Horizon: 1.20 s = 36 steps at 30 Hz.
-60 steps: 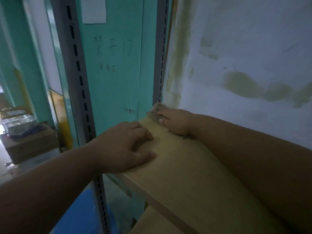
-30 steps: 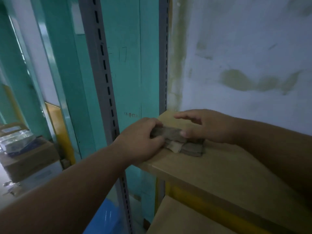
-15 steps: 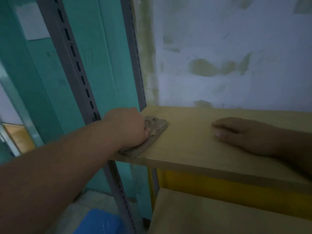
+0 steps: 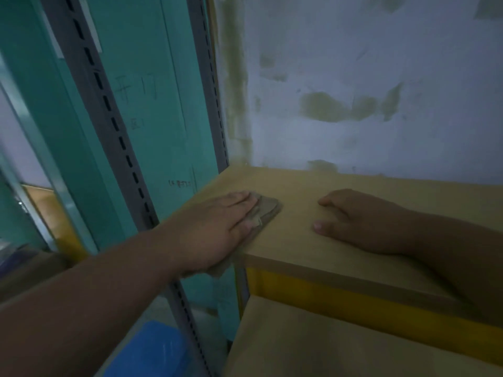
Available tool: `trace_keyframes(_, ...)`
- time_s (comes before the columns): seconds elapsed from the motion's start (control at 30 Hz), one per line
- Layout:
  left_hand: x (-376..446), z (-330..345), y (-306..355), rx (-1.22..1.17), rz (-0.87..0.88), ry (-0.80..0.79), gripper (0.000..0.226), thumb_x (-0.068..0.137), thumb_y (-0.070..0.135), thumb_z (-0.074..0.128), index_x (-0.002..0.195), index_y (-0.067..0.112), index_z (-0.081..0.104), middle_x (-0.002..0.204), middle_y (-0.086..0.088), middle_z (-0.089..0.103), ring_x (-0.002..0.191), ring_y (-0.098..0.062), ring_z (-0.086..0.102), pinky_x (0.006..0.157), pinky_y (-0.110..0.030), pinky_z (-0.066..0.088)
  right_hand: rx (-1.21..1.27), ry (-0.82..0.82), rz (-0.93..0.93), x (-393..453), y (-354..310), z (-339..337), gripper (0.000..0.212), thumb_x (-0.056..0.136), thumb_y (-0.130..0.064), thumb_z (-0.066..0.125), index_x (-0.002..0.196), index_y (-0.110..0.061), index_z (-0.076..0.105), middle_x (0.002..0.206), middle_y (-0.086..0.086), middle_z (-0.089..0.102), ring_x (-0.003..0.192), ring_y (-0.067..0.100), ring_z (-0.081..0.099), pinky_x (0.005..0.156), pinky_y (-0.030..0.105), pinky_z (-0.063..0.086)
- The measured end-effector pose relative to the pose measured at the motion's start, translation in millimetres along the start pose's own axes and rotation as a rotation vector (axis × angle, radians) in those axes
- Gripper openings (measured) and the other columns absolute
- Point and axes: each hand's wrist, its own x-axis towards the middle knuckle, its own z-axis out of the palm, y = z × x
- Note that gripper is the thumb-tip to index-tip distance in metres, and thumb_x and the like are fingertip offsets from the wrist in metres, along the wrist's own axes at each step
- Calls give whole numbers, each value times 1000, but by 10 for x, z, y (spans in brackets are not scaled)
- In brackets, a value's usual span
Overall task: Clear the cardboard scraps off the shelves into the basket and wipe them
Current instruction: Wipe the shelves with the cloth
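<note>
At the left middle of the frame, the left hand [image 4: 217,229] presses flat on a brown folded rag [image 4: 265,213] at the tan wooden shelf's [image 4: 313,254] left corner. The right hand [image 4: 359,221] rests flat and empty, with bare shelf between them for wiping.

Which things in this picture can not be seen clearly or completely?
- Head view: the left hand covers most of the cloth.
- Blue object: cut off by the bottom edge, partly behind the left forearm and the grey post.
- Writing on the teal panel: too faint to read.
</note>
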Motion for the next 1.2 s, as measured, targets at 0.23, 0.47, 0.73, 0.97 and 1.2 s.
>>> trace_keyframes(0.23, 489, -121, -367, 16, -279, -78, 62, 105, 45, 25, 159, 19, 8, 167, -2, -1, 153, -18, 3, 123, -33, 3, 9, 18, -32, 35, 69, 28, 84, 81, -76, 41, 147, -25, 33, 153, -2, 33, 137, 17, 34, 113, 37, 29)
trace_keyframes(0.47, 410, 14, 616, -46, -1, -45, 68, 101, 54, 29, 159, 29, 3, 166, 9, -3, 152, -9, 1, 122, -30, 6, 163, 36, -11, -59, 193, -51, 102, 69, -73, 65, 151, -25, 27, 156, -4, 31, 137, 16, 35, 110, 34, 32)
trace_keyframes(0.73, 525, -70, 690, -76, -8, -64, 68, 99, 56, 36, 158, 34, 9, 165, 14, 3, 150, -11, 12, 116, -26, 12, 287, 98, 12, -226, 317, -112, 86, 70, -59, 76, 143, -32, 39, 144, -6, 44, 125, 12, 46, 98, 28, 38)
trace_keyframes(0.97, 625, -149, 612, -225, -9, -96, 80, 91, 53, 56, 157, 26, 21, 165, 8, 16, 148, -13, 22, 114, -27, 19, 252, 106, 80, -127, 213, -112, 82, 75, -60, 70, 144, -30, 39, 146, -4, 43, 129, 13, 44, 99, 26, 35)
trace_keyframes(1.2, 420, -229, 217, -737, 26, 36, 66, 92, 55, 56, 150, 36, 33, 152, 11, 37, 135, -15, 41, 111, -36, 35, 243, 274, 180, -171, -88, -63, 58, 85, -64, 53, 133, -33, 52, 138, -4, 51, 126, 13, 47, 100, 29, 36)
